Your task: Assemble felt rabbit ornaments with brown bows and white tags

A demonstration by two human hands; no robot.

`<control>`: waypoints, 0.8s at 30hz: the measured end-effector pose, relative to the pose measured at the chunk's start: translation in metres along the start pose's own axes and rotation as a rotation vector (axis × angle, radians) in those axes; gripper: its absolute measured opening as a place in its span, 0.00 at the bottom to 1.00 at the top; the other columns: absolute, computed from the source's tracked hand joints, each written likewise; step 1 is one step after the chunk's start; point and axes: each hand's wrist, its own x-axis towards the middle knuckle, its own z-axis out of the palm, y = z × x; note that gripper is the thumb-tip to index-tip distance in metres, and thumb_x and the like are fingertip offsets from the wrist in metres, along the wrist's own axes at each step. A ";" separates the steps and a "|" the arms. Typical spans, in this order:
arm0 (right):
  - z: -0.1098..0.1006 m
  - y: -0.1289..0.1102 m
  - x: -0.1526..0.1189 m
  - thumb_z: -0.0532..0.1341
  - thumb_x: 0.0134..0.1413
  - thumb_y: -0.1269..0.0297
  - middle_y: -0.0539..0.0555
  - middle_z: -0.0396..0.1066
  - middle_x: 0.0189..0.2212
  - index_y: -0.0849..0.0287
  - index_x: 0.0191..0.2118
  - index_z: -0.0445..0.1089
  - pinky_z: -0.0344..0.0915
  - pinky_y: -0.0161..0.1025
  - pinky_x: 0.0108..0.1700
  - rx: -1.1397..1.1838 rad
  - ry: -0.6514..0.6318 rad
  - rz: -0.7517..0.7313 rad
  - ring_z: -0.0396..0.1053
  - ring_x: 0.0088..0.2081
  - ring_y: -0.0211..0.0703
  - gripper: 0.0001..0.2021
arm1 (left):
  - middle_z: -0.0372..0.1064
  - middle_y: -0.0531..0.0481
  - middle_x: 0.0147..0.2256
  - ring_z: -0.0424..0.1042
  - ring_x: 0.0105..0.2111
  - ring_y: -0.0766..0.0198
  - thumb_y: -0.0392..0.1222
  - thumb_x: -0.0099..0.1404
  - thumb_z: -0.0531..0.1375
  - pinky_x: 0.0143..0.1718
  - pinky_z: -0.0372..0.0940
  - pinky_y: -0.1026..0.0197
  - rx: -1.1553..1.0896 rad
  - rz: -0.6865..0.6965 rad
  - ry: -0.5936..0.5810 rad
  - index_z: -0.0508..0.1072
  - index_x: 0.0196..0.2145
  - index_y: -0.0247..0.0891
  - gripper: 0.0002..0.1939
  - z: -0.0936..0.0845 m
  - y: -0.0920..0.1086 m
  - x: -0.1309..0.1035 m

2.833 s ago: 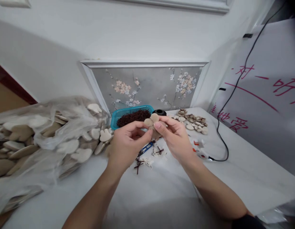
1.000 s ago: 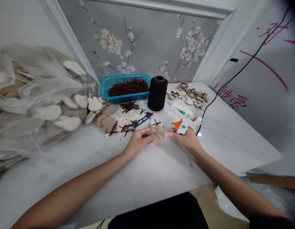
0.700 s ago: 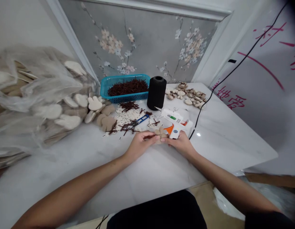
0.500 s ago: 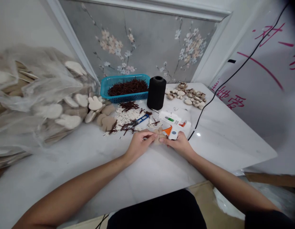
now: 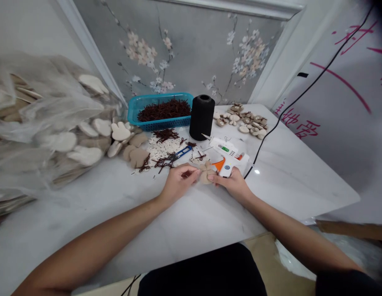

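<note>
White marble-look table (image 5: 185, 222) carries craft supplies, seen from above by the person seated at it. Both bare hands meet near the table's middle over a small tan rabbit-shaped cutout (image 5: 206, 172) lying on the surface. The left hand (image 5: 178, 183) has its fingers curled in, thumb and forefinger pinching the cutout's left edge. The right hand (image 5: 232, 184) presses its fingertips on the cutout's right edge while resting against the handle of a white and orange glue gun (image 5: 228, 155); whether it grips the gun cannot be told. The gun's black cord (image 5: 271, 131) runs up and to the right.

Just behind the hands lie dark brown string bows (image 5: 164, 161), small white pieces and a blue tool (image 5: 181, 153). Farther back stand a black thread spool (image 5: 202, 117) and a turquoise basket (image 5: 138, 107) full of brown bows. A clear plastic bag (image 5: 45, 123) of pale cutouts fills the left side, and a heap of finished pieces (image 5: 245, 121) sits at the far right corner.
</note>
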 end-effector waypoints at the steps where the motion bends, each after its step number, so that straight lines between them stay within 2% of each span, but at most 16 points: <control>1: -0.001 0.000 0.001 0.68 0.44 0.57 0.49 0.68 0.20 0.60 0.25 0.70 0.63 0.35 0.26 0.017 -0.011 -0.004 0.64 0.23 0.38 0.12 | 0.67 0.53 0.23 0.66 0.23 0.69 0.45 0.61 0.60 0.25 0.62 0.67 -0.032 -0.023 -0.021 0.73 0.28 0.36 0.10 0.000 -0.001 0.000; 10: -0.001 0.005 0.002 0.68 0.46 0.57 0.48 0.67 0.20 0.60 0.24 0.69 0.61 0.34 0.26 0.061 -0.074 -0.058 0.63 0.23 0.36 0.13 | 0.65 0.55 0.20 0.65 0.21 0.69 0.50 0.61 0.58 0.25 0.63 0.66 -0.233 -0.183 -0.174 0.66 0.27 0.36 0.14 0.004 0.001 -0.001; 17: 0.002 0.005 0.000 0.68 0.46 0.55 0.49 0.68 0.21 0.60 0.26 0.70 0.62 0.35 0.25 0.066 -0.088 -0.061 0.63 0.23 0.37 0.13 | 0.68 0.53 0.24 0.66 0.22 0.69 0.46 0.58 0.59 0.25 0.63 0.66 -0.264 -0.256 -0.235 0.70 0.29 0.34 0.11 0.004 0.002 0.003; 19: 0.001 0.006 0.000 0.67 0.47 0.56 0.49 0.67 0.20 0.61 0.25 0.69 0.61 0.34 0.25 0.047 -0.070 -0.072 0.62 0.23 0.37 0.13 | 0.67 0.53 0.22 0.65 0.21 0.69 0.47 0.58 0.59 0.25 0.62 0.65 -0.262 -0.243 -0.239 0.69 0.29 0.34 0.12 0.003 0.001 0.003; 24: -0.001 0.004 -0.001 0.67 0.48 0.57 0.49 0.66 0.17 0.61 0.21 0.67 0.61 0.35 0.26 -0.052 0.065 -0.102 0.62 0.22 0.37 0.15 | 0.65 0.54 0.19 0.64 0.20 0.69 0.51 0.60 0.60 0.25 0.61 0.66 -0.263 -0.169 -0.179 0.65 0.26 0.36 0.16 -0.001 0.002 0.001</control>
